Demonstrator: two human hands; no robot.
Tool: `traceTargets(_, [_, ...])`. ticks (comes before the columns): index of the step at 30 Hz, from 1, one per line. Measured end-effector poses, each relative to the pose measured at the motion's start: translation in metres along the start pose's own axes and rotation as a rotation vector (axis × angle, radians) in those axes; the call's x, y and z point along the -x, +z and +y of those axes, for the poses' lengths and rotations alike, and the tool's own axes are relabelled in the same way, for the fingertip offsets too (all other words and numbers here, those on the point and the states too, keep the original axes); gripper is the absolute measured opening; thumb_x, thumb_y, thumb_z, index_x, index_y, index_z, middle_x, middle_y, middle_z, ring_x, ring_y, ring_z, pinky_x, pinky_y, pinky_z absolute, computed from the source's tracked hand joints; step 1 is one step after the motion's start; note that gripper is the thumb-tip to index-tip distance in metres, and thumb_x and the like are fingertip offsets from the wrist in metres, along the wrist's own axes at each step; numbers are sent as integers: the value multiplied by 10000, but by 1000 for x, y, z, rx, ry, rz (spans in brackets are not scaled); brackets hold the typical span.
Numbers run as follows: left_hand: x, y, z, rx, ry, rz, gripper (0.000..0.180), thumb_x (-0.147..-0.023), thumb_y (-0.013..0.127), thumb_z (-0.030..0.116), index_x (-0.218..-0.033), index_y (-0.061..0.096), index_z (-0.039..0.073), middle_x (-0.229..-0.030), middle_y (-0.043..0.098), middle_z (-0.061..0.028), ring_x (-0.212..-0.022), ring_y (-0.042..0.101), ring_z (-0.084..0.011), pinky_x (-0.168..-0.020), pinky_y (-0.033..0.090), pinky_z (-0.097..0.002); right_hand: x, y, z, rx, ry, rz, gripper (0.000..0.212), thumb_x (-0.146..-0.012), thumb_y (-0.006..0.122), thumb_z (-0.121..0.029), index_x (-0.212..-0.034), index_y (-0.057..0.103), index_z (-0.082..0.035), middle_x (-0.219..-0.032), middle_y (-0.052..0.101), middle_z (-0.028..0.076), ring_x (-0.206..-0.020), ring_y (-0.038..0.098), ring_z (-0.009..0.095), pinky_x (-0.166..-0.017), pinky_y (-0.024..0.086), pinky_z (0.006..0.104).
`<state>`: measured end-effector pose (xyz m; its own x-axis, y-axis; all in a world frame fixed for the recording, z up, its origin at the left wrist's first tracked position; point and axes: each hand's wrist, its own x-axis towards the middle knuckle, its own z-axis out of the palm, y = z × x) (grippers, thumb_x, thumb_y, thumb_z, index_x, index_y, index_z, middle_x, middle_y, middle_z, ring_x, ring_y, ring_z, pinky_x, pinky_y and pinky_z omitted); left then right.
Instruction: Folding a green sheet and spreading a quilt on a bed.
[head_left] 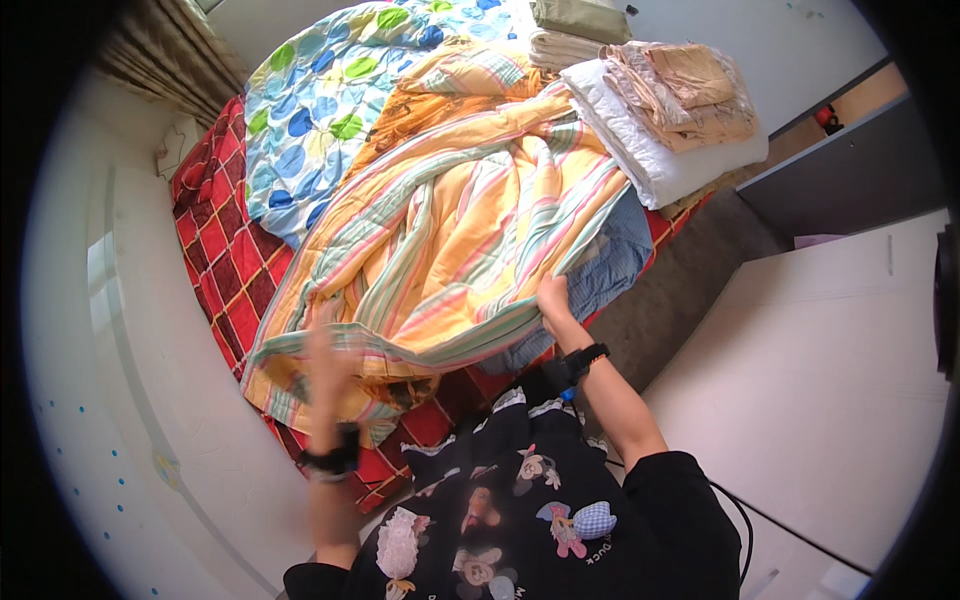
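A yellow quilt (pixel 465 235) with green, pink and white stripes lies rumpled across the bed. My right hand (pixel 553 297) is closed on its near edge, right of the middle, the fingers partly hidden by the fabric. My left hand (pixel 328 365) is at the quilt's near left part, smeared by motion, so its fingers and any hold on the cloth cannot be made out. Under the quilt's right side a blue cloth (pixel 612 262) shows. A patch of orange, dark-patterned fabric (pixel 400 392) is visible below the near edge.
A red checked cover (pixel 215 285) lies on the bed. Behind the quilt spreads a white cover with blue and green dots (pixel 300 125). Folded white bedding (pixel 640 165) with peach cloth (pixel 690 85) sits at right. A wall (pixel 110 330) borders the left; a white panel (pixel 810 370) stands right.
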<state>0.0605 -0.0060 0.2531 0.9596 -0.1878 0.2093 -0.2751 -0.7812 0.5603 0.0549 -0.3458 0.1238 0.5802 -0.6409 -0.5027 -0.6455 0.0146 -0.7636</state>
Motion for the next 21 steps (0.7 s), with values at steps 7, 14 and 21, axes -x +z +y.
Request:
traceTargets(7, [-27,203,126,-184,116,-408,897,-614,715,339,-1292,222,19,-1222,364,-255,-1140,369,-378,-905,309,-516,-10,8,-12,-212,-70,-250,365,-853,400,-183,-1053,450,118,-1036,533,262,-981,528,317,-805,400,358])
traceTargets(14, [-47,228,112,-165,42,-434,305,-684,524,60,-983,484,22,-584,574,-158,-550,582,-340,-478,450,-422,-50,-22,-22,-242,194,-591,287,-817,528,-217,-1049,514,-48,-894,575,43,-775,570,160,-646,480,325])
traceTargets(21, [-48,216,149,-93,58,-498,232,-705,483,34,-929,543,45,-631,577,-159,-597,587,-317,-503,453,-406,-263,-31,19,-912,456,-470,473,-784,588,-278,-1161,453,-27,-1137,514,138,-1004,514,276,-893,415,390])
